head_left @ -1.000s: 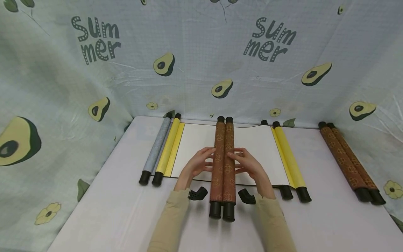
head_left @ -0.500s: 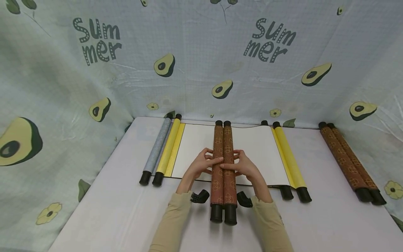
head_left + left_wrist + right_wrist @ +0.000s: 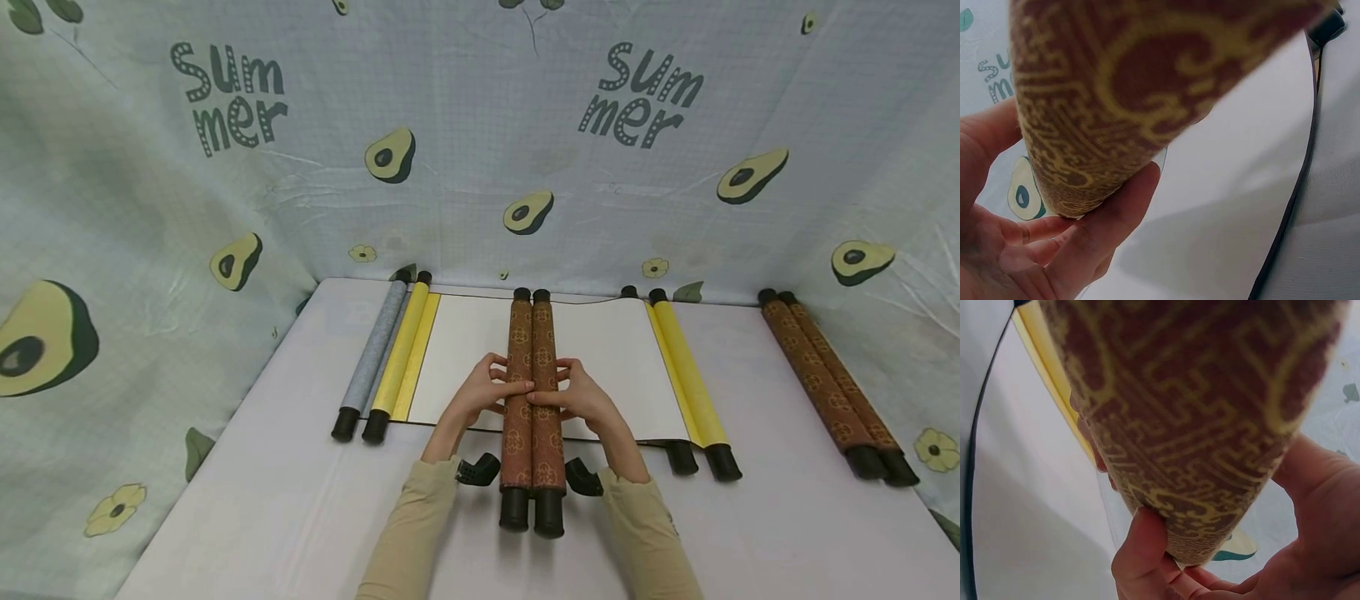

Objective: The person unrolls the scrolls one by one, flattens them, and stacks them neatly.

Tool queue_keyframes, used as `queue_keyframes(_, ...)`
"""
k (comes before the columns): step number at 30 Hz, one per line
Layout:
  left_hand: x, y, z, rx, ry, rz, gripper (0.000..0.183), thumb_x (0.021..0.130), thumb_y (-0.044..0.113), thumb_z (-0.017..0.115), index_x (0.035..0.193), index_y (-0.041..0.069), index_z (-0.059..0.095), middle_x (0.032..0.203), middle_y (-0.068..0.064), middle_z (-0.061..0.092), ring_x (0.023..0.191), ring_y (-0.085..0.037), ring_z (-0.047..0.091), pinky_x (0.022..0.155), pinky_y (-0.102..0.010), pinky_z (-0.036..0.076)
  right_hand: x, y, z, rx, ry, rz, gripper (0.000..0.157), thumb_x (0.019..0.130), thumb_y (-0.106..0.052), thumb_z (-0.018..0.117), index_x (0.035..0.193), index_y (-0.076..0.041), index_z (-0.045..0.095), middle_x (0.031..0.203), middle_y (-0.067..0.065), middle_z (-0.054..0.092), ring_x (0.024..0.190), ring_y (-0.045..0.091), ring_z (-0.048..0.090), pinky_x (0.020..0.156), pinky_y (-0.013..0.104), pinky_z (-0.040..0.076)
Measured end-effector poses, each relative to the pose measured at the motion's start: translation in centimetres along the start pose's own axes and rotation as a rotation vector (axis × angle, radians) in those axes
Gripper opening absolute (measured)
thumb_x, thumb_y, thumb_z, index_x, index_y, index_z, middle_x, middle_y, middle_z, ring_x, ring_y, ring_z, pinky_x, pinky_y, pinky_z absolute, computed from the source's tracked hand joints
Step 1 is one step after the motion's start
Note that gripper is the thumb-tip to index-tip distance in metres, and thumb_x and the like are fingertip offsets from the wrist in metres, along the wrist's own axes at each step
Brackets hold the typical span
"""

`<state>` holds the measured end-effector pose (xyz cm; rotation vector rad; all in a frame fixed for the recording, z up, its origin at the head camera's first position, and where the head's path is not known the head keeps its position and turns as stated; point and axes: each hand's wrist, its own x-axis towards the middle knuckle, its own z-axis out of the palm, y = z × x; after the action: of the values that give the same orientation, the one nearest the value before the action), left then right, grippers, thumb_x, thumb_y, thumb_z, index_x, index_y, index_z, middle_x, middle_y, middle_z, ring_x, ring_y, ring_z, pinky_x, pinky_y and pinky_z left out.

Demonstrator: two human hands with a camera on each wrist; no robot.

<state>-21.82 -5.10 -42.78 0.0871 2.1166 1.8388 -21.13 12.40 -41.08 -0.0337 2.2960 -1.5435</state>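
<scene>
A brown scroll [image 3: 519, 346] with gold patterns and black end caps hangs above the table in the head view, its two rolled halves lying side by side. My left hand [image 3: 474, 396] grips the left half, thumb across the top and fingers round the outer side and underneath. On the other half my right hand [image 3: 588, 400] has the same grip, and the thumbs nearly meet at the seam. In the left wrist view the patterned roll [image 3: 1104, 94] fills the hand; the right wrist view shows the other patterned roll [image 3: 1191, 425] against curled fingers.
Beneath lies an unrolled scroll's white sheet [image 3: 457, 342], with a yellow roll [image 3: 401, 358] at its left and another yellow roll [image 3: 686, 375] at its right. A grey-blue roll [image 3: 375, 350] is beside the left one. Far right, another brown scroll [image 3: 821, 383] rests near the cloth wall.
The held scroll has come slightly towards me. Both thumbs have moved inward over its top, and the hands have drawn closer together. Over the last half second little has changed.
</scene>
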Motion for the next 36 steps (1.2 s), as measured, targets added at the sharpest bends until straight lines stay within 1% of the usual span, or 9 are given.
queue_keyframes(6,0.0,-0.1,0.0,-0.007,-0.003,-0.013,0.062,0.079,0.023,0.066,0.128,0.002,0.033,0.117,-0.023,0.048,0.082,-0.022,0.058,0.064,-0.035,0.052,0.1,0.2,0.0,-0.001,0.016,0.038,0.081,0.077,-0.022,0.067,0.136,0.000,0.016,0.129,0.025,0.029,0.095,0.032,0.054,0.069,0.038,0.052)
queue_keyframes(13,-0.1,-0.2,-0.1,-0.052,-0.034,-0.010,0.062,0.082,0.021,0.062,0.132,0.004,0.030,0.120,-0.024,0.048,0.086,-0.022,0.058,0.068,-0.037,0.052,0.1,0.4,-0.6,0.069,-0.008,0.037,0.081,0.080,-0.017,0.062,0.138,0.001,0.009,0.138,0.027,0.021,0.104,0.035,0.051,0.075,0.041,0.050)
queue_keyframes(16,-0.1,-0.1,-0.2,-0.070,-0.044,-0.008,0.060,0.083,0.020,0.061,0.132,0.005,0.031,0.114,-0.023,0.052,0.081,-0.018,0.059,0.070,-0.036,0.052,0.0,0.3,-0.8,0.092,-0.028,0.028,0.081,0.081,-0.017,0.060,0.139,0.002,0.007,0.140,0.027,0.019,0.101,0.031,0.053,0.075,0.040,0.050)
queue_keyframes(19,-0.1,-0.2,-0.3,-0.086,-0.051,-0.013,0.056,0.083,0.019,0.061,0.130,0.007,0.035,0.102,-0.020,0.057,0.073,-0.015,0.060,0.069,-0.036,0.052,0.0,0.3,-1.1,0.099,-0.043,0.027,0.081,0.082,-0.018,0.060,0.139,0.002,0.006,0.139,0.027,0.022,0.095,0.025,0.055,0.074,0.036,0.051)
queue_keyframes(23,-0.1,-0.3,-0.5,-0.090,-0.055,-0.022,0.056,0.082,0.019,0.061,0.131,0.008,0.036,0.095,-0.017,0.060,0.068,-0.014,0.060,0.070,-0.036,0.052,-0.1,0.4,-1.5,0.110,-0.062,0.029,0.079,0.083,-0.018,0.059,0.140,0.002,0.007,0.133,0.029,0.031,0.088,0.020,0.058,0.073,0.034,0.051)
queue_keyframes(27,-0.2,-0.4,-0.7,-0.071,-0.050,-0.035,0.064,0.082,0.020,0.062,0.135,0.003,0.031,0.108,-0.022,0.056,0.077,-0.018,0.062,0.073,-0.036,0.052,-0.2,0.7,-2.0,0.123,-0.078,0.019,0.078,0.084,-0.017,0.058,0.141,0.001,0.008,0.120,0.029,0.044,0.078,0.015,0.060,0.070,0.033,0.051)
queue_keyframes(30,-0.2,-0.4,-0.9,-0.062,-0.047,-0.037,0.069,0.082,0.021,0.062,0.137,0.000,0.027,0.117,-0.024,0.052,0.083,-0.020,0.061,0.074,-0.036,0.052,-0.3,1.0,-2.3,0.141,-0.085,-0.002,0.077,0.085,-0.016,0.058,0.142,-0.002,0.008,0.111,0.023,0.052,0.069,0.009,0.055,0.066,0.029,0.048)
queue_keyframes(32,-0.3,-0.4,-1.0,-0.066,-0.048,-0.032,0.069,0.082,0.020,0.062,0.138,0.002,0.025,0.116,-0.023,0.053,0.082,-0.018,0.061,0.073,-0.036,0.052,-0.4,1.1,-2.6,0.161,-0.096,-0.018,0.076,0.085,-0.015,0.057,0.142,-0.004,0.008,0.107,0.018,0.053,0.068,0.007,0.054,0.065,0.029,0.047)
queue_keyframes(36,-0.3,-0.5,-1.2,-0.075,-0.055,-0.001,0.072,0.083,0.017,0.061,0.141,0.016,0.020,0.101,-0.016,0.060,0.072,-0.013,0.060,0.069,-0.035,0.052,-0.6,1.4,-2.9,0.211,-0.118,-0.029,0.076,0.086,-0.011,0.055,0.143,-0.007,0.005,0.100,0.012,0.053,0.071,0.008,0.057,0.068,0.031,0.048)
